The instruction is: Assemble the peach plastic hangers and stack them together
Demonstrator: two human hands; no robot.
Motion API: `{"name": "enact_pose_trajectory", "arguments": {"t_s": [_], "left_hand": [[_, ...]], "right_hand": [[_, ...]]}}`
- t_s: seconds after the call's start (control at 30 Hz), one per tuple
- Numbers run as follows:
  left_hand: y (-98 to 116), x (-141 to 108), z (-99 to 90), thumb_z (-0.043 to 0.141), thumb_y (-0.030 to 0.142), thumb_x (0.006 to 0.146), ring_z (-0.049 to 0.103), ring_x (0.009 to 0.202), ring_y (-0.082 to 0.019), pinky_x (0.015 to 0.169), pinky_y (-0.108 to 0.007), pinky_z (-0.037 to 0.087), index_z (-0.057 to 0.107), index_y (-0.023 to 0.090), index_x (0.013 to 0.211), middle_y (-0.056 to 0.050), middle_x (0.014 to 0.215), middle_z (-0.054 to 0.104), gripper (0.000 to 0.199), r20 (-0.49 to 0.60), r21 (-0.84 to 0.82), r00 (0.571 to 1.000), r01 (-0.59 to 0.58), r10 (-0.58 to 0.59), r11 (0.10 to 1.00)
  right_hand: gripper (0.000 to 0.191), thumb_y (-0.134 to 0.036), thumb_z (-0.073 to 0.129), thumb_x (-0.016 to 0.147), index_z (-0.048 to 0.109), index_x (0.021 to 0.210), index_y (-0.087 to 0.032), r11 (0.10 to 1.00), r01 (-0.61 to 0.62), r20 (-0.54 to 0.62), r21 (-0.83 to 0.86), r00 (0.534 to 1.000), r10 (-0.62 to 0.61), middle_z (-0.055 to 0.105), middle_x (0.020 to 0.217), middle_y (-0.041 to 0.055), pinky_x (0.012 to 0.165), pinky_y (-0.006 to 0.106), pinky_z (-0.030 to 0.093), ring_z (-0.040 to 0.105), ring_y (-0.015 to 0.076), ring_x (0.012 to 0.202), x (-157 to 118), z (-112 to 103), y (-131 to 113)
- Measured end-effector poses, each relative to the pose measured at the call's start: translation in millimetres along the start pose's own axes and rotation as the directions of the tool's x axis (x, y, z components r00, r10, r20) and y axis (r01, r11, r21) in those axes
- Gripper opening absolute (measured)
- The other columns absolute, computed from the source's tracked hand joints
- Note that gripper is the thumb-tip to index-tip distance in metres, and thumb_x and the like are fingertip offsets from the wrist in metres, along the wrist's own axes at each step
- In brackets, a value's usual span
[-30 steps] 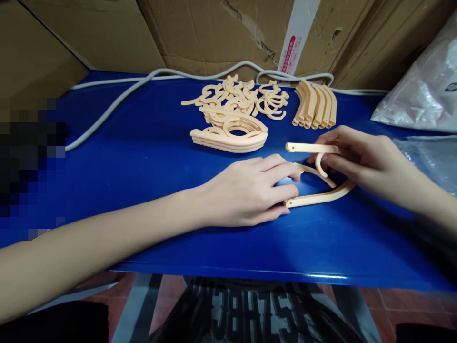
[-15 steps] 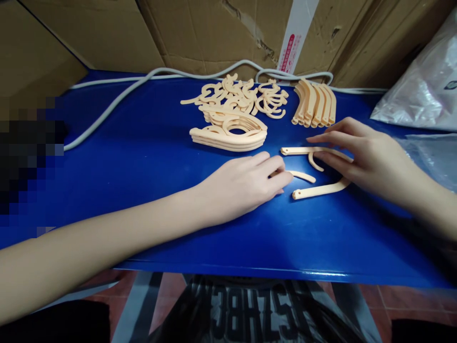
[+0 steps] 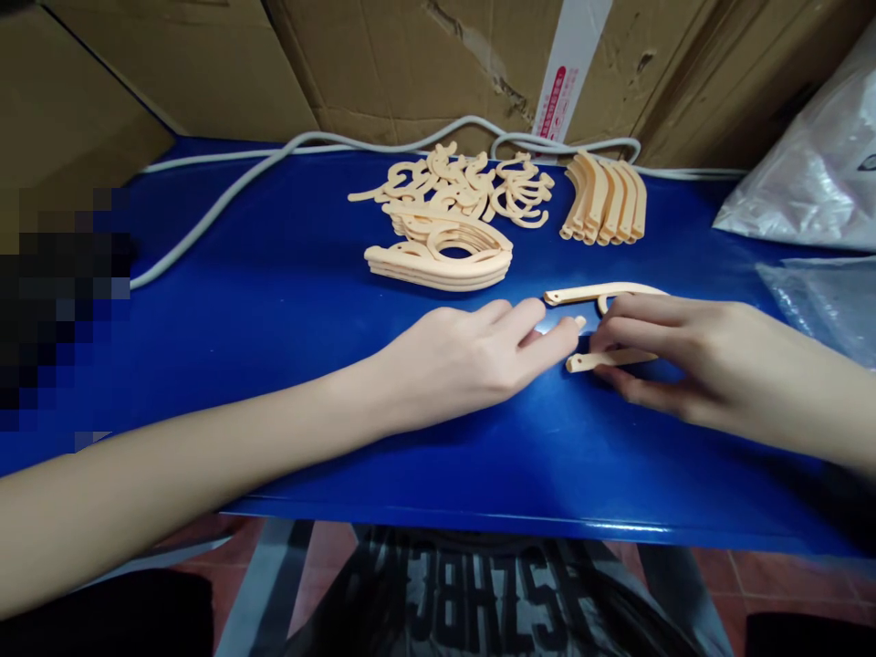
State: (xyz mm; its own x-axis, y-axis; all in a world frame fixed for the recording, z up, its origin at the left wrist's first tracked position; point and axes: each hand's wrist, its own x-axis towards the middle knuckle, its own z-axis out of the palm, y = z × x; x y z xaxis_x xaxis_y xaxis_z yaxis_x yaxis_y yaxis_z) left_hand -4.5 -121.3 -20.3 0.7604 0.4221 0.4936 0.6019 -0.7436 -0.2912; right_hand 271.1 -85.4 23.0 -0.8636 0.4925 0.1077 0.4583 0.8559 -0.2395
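- Beige hanger frame [image 3: 636, 289], 1, head view: on blue table [image 3: 424, 465], nearer the right side; upper arm [image 3: 581, 293] and lower arm [image 3: 580, 362] run roughly side by side, small curved hook [image 3: 603, 305] between them.
- Left hand [image 3: 479, 360]: fingers curled together, gripping small beige piece [image 3: 580, 322], tip only visible.
- Right hand [image 3: 704, 356]: fingers and thumb closed on the lower arm.
- Folded hangers [image 3: 438, 269], stacked: just beyond the left hand, count unclear.
- Loose hooks [image 3: 452, 182], 1 tangled heap: behind the folded hangers.
- Curved arms [image 3: 602, 201], 1 close-set row: beyond the frame, right of the heap.
- White cable [image 3: 294, 141]: looped along the rear, behind the parts.
- Hidden: the frame's right end, under the right hand; most of the small piece, behind left fingers.
- Obscured: left edge, pixelated.
- White bag [image 3: 808, 182], bulging, cut off at right; contents not legible.
- Clear bag [image 3: 835, 297]: flat, beside it, partly out of view.
- Cardboard boxes [image 3: 411, 73]: at the rear, taped; insides not visible.
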Motion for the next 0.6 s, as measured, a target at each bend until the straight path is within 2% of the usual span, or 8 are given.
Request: {"name": "enact_pose_trajectory", "arguments": {"t_s": [0.1,0.2,0.27,0.3,0.37,0.47,0.53,0.6], "left_hand": [[0,-1,1.2,0.037,0.019,0.121,0.069,0.065,-0.012,0.049,-0.029,0.04,0.073,0.015,0.126,0.002,0.08,0.072,0.037,-0.066,-0.05,0.998,0.001,-0.004,0.999],[-2,0,0.2,0.038,0.057,0.12,0.068,0.063,-0.013,0.051,-0.03,0.043,0.074,0.017,0.113,0.003,0.075,0.071,0.055,-0.149,-0.093,0.989,-0.011,-0.003,0.996],[-4,2,-3.3,0.037,0.067,0.116,0.071,0.069,-0.014,0.053,-0.029,0.045,0.074,0.018,0.111,0.002,0.075,0.071,0.061,-0.174,-0.084,0.984,-0.04,0.025,0.996],[-4,3,-5.2,0.039,0.064,0.117,0.072,0.073,-0.014,0.055,-0.028,0.047,0.074,0.019,0.111,0.001,0.076,0.072,0.058,-0.182,-0.078,0.982,-0.057,0.042,0.995],[-3,6,-7.9,0.043,0.045,0.121,0.074,0.08,-0.014,0.064,-0.025,0.055,0.074,0.02,0.111,0.0,0.083,0.076,0.042,-0.202,-0.083,0.978,-0.076,0.058,0.994],[1,7,-6.5,0.046,0.016,0.118,0.081,0.1,-0.014,0.094,-0.027,0.065,0.076,0.021,0.103,0.001,0.103,0.083,0.034,-0.25,-0.148,0.966,-0.111,0.072,0.983],[4,7,-3.5,0.045,0.014,0.116,0.079,0.124,-0.015,0.118,-0.038,0.06,0.076,0.022,0.098,0.004,0.117,0.084,0.037,-0.282,-0.177,0.955,-0.143,0.089,0.974],[5,6,-1.6,0.04,0.016,0.117,0.069,0.143,-0.017,0.131,-0.046,0.048,0.077,0.023,0.099,0.008,0.13,0.081,0.042,-0.273,-0.163,0.957,-0.149,0.101,0.975]], "right_hand": [[0.018,-0.032,0.053,0.106,0.064,0.094,-0.023,1.0,-0.022,0.004,-0.007,1.0,0.022,0.072,0.088,0.0069,0.066,0.032,0.052,0.071,0.0218,0.075,2,3,-2],[0.015,-0.034,0.048,0.108,0.058,0.1,-0.025,0.998,-0.067,0.012,0.014,0.998,0.067,0.071,0.081,0.0042,0.059,0.032,0.047,0.068,0.0211,0.065,2,7,-4],[0.013,-0.034,0.047,0.109,0.056,0.105,-0.026,0.997,-0.075,0.023,0.028,0.997,0.074,0.072,0.079,0.0031,0.056,0.033,0.045,0.068,0.0216,0.062,1,11,-6],[0.012,-0.033,0.047,0.11,0.056,0.108,-0.025,0.998,-0.064,0.019,0.029,0.998,0.064,0.072,0.08,0.003,0.055,0.033,0.045,0.068,0.0216,0.061,0,13,-7],[0.013,-0.033,0.045,0.112,0.055,0.111,-0.024,1.0,-0.017,-0.017,0.016,1.0,0.018,0.072,0.082,0.0029,0.053,0.032,0.042,0.065,0.0194,0.057,0,18,-8],[0.02,-0.032,0.041,0.116,0.056,0.109,-0.022,0.999,0.028,-0.056,-0.035,0.998,-0.03,0.073,0.085,0.0038,0.051,0.032,0.038,0.057,0.0153,0.051,2,23,-9],[0.021,-0.03,0.041,0.115,0.058,0.106,-0.022,0.999,0.006,-0.046,-0.052,0.999,-0.008,0.073,0.084,0.0043,0.056,0.032,0.041,0.061,0.0167,0.056,4,22,-8],[0.023,-0.03,0.041,0.114,0.061,0.106,-0.023,0.999,-0.016,-0.036,-0.045,0.999,0.015,0.075,0.086,0.0058,0.06,0.032,0.045,0.068,0.0197,0.066,5,20,-6]]}}
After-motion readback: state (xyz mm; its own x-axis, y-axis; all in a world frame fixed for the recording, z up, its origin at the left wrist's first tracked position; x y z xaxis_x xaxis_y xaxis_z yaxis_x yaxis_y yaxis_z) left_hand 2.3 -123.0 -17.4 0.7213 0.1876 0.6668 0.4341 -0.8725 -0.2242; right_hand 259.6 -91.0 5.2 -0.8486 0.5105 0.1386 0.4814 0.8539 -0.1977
